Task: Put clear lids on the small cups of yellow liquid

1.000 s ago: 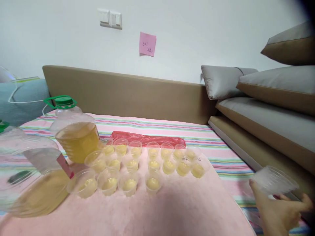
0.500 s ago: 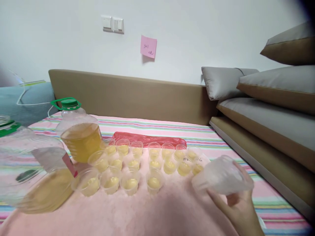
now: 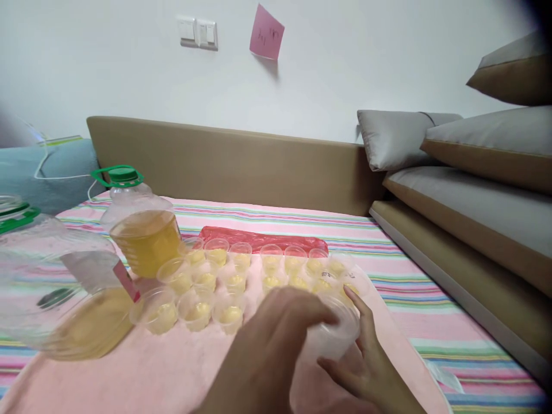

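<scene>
Clear plastic cups (image 3: pixel 334 333), apparently a nested stack though blur makes the count impossible to tell, sit between both hands at the near middle of the scene, just above the pink fuzzy cloth (image 3: pixel 172 374). Much of the stack is hidden behind the left hand (image 3: pixel 267 351), whose wrist is cut off by the near edge; its fingers (image 3: pixel 302 307) curl over the top and near side of the cups, closed on them. On the right, the right hand (image 3: pixel 366 368) cradles the stack from beneath, thumb (image 3: pixel 359 313) raised against the rim and fingers (image 3: pixel 334 368) bent under it, gripping.

Just beyond the hands stand rows of small clear cups of yellow liquid (image 3: pixel 196 310); the hands cover part of the near right ones. At the near left, a large clear jug of yellow oil (image 3: pixel 64 305) lies tilted, its left side cut off. Farther back a second clear jug with a green cap (image 3: pixel 140 230) stands upright, touching the cup rows. Behind the cups lies a red plastic bag (image 3: pixel 263 240) on the striped bed sheet (image 3: pixel 388 276).
</scene>
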The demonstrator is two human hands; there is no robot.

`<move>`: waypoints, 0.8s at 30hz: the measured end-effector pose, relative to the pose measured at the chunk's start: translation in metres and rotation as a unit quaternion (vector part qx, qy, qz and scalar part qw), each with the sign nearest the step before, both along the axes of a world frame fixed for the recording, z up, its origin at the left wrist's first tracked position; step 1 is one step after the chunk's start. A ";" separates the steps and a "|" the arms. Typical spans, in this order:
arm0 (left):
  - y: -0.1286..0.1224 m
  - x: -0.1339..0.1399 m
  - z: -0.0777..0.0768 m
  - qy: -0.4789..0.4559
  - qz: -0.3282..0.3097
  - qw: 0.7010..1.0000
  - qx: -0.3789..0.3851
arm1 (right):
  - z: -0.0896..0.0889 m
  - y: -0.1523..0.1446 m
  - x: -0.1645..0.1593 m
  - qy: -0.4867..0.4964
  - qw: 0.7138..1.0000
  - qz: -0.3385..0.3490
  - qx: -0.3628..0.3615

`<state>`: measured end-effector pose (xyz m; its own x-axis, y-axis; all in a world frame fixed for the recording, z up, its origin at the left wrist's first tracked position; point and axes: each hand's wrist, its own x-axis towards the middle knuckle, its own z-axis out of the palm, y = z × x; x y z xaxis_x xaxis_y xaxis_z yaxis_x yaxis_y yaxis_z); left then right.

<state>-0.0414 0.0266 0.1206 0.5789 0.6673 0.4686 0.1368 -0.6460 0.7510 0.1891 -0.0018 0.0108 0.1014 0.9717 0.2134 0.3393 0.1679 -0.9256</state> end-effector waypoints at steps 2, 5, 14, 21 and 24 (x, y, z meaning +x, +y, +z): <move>0.011 -0.003 0.008 -0.002 0.046 0.999 0.006 | -0.002 0.000 0.001 -0.020 1.000 0.007 0.008; 0.013 -0.010 -0.006 0.022 0.099 0.995 0.006 | -0.005 -0.001 0.001 -0.028 1.000 0.012 0.008; 0.012 -0.010 -0.064 0.045 0.137 0.986 -0.082 | -0.014 0.002 -0.008 -0.009 0.999 0.032 0.009; 0.012 0.010 -0.068 0.020 0.094 0.994 -0.052 | -0.009 0.001 -0.008 0.057 0.994 0.086 -0.047; 0.011 0.013 -0.077 0.012 0.091 0.995 -0.047 | -0.013 0.001 -0.004 0.036 0.995 0.077 -0.050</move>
<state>-0.0283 0.0373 0.0439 0.4545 0.8023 0.3869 0.2634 -0.5360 0.8021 0.1847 -0.0003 -0.0027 -0.0389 0.9930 0.1120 0.2495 0.1181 -0.9611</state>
